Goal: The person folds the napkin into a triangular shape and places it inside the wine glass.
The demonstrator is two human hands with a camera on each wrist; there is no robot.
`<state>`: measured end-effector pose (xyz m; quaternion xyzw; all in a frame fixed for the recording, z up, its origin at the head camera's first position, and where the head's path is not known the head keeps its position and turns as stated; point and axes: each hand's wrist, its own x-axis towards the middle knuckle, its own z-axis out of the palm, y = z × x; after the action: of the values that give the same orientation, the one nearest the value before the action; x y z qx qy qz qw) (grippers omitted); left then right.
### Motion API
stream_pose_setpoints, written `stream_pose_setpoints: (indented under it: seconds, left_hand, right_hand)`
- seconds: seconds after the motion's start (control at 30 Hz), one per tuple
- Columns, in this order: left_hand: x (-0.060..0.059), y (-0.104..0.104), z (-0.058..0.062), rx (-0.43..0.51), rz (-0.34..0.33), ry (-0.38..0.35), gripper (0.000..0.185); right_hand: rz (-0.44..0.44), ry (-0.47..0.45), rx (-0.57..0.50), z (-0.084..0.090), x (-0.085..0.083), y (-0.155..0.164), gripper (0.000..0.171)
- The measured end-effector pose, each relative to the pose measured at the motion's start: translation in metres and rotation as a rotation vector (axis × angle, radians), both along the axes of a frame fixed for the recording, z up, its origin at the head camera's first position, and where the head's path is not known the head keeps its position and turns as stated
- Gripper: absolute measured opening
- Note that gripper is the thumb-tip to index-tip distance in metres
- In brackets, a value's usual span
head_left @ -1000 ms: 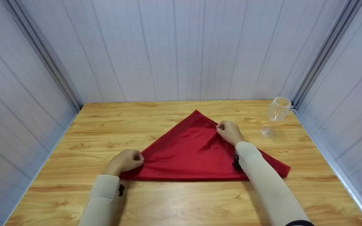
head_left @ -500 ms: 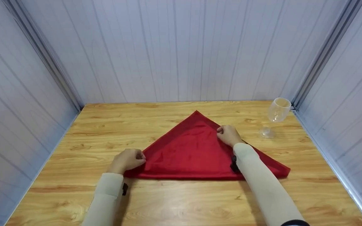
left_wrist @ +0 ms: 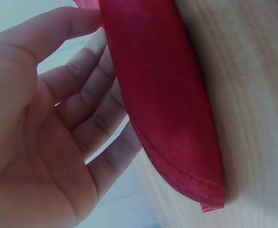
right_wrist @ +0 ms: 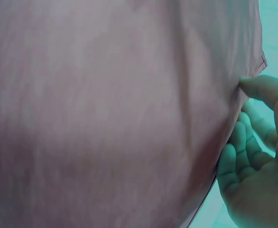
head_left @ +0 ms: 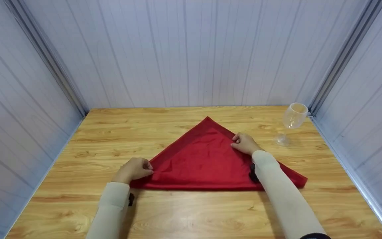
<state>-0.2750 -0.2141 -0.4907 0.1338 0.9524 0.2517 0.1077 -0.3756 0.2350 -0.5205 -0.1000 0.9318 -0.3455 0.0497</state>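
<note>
Left hand [head_left: 134, 169] pinches the near-left corner of the red napkin [head_left: 207, 159], right hand [head_left: 244, 143] pinches its right edge, keeping the triangle flat on the surface [head_left: 111, 139]; wine glass [head_left: 292, 121] stands clear, far right.

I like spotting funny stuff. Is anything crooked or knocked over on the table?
Nothing is knocked over or spilled. The wine glass stands upright near the far right corner of the table. The red napkin lies as a triangle with a few wrinkles, the left hand pinching its left corner and the right hand its right edge.
</note>
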Motion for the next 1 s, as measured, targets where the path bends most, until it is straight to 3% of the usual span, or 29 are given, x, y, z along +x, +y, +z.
stream_pose_setpoints:
  seconds: [0.57,1.0]
  left_hand:
    - [0.005,0.0,0.004,0.005,-0.033,-0.053,0.011]
    - [0.01,0.0,0.007,0.016,-0.06,-0.079,0.011]
  right_hand:
    - [0.06,-0.18,0.046,0.014,0.011,0.011,0.028]
    - [0.101,-0.26,0.177,0.025,0.011,0.015,0.021]
